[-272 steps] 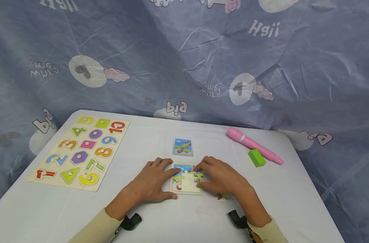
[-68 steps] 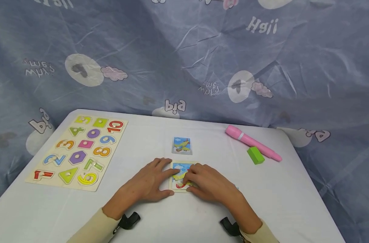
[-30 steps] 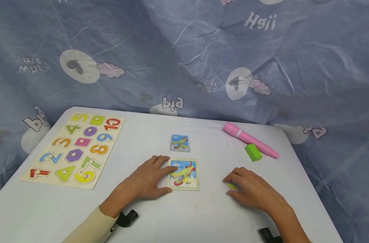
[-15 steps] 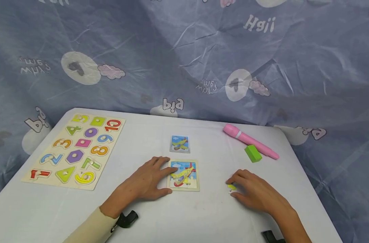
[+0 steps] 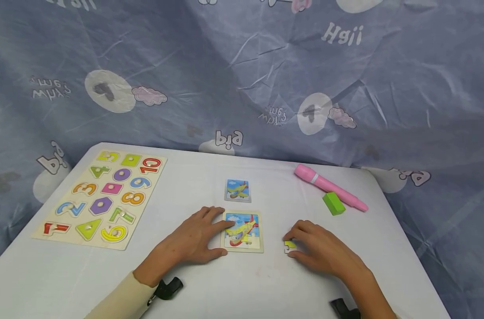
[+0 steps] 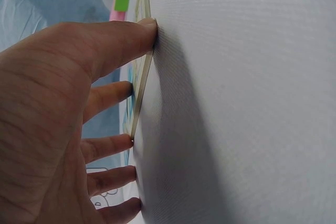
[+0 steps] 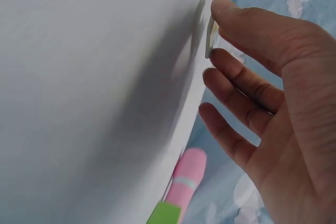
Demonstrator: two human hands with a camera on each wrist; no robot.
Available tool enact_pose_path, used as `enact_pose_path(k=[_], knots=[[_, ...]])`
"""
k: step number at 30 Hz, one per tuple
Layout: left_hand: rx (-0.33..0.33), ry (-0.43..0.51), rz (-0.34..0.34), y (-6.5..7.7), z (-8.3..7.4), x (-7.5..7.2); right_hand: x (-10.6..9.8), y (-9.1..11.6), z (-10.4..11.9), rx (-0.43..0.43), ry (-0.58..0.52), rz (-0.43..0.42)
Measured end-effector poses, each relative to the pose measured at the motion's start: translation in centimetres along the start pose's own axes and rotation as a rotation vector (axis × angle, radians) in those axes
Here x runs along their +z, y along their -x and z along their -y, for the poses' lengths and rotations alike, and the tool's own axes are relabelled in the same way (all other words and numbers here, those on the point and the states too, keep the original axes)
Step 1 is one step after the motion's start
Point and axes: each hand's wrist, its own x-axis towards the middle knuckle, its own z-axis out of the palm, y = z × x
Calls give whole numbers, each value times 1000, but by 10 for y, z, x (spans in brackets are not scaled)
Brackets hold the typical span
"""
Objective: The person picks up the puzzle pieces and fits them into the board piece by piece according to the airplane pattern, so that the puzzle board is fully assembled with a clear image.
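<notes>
In the head view, my right hand (image 5: 322, 248) pinches a yellow-and-white jigsaw piece (image 5: 290, 250) between thumb and fingers, just right of the puzzle tray. The right wrist view shows this thin piece (image 7: 209, 38) edge-on, between thumb tip and index fingertip. My left hand (image 5: 196, 237) rests at the tray's left side, fingers spread, the index fingertip lying on the picture. In the left wrist view its thumb tip meets the edge of the tray (image 6: 142, 85). An airplane picture fills most of the square wooden tray (image 5: 242, 250); a pale gap shows at its lower right.
Behind the tray lies a small airplane picture card (image 5: 238, 190). A number-and-shape board (image 5: 102, 199) occupies the table's left side. At the back right, a green block (image 5: 333, 204) sits against a pink pen-shaped stick (image 5: 331, 186). A blue patterned cloth (image 5: 242, 79) hangs behind the table (image 5: 234, 288).
Several pieces have gone into the tray since the earliest frame. My right hand then moved right to the loose piece and now brings it left toward the tray. My left hand stays at the tray.
</notes>
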Motion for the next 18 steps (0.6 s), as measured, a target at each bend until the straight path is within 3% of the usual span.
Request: enact_pose_path(k=[18], knots=[[6,-20,4,-1,2,1,12,-51,37,-102,14,60]])
